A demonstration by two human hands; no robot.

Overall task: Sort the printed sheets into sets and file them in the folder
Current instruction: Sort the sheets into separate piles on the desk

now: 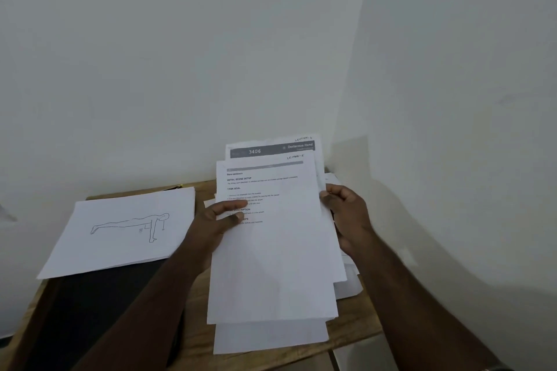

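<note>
Holding a stack of sheets [271, 250] above the desk [355, 328], I have both hands on it. My left hand [211, 226] takes the left edge, thumb lying across the printed top page and fingers hidden under the paper, so that grip is closed on the stack. My right hand [346, 214] pinches the right edge, fingertips curled over the pages. The top page carries headed text; behind it a second page sticks up with a dark banner reading 3406, and handwritten section notes sit at the top right corners. More sheets [349, 286] lie loose on the desk beneath, just right of the stack. To the left, a drawing [120, 235] of a figure in a plank pose rests on the dark folder [90, 310], overhanging its far edge. A pale wall [211, 54] stands behind.
</note>
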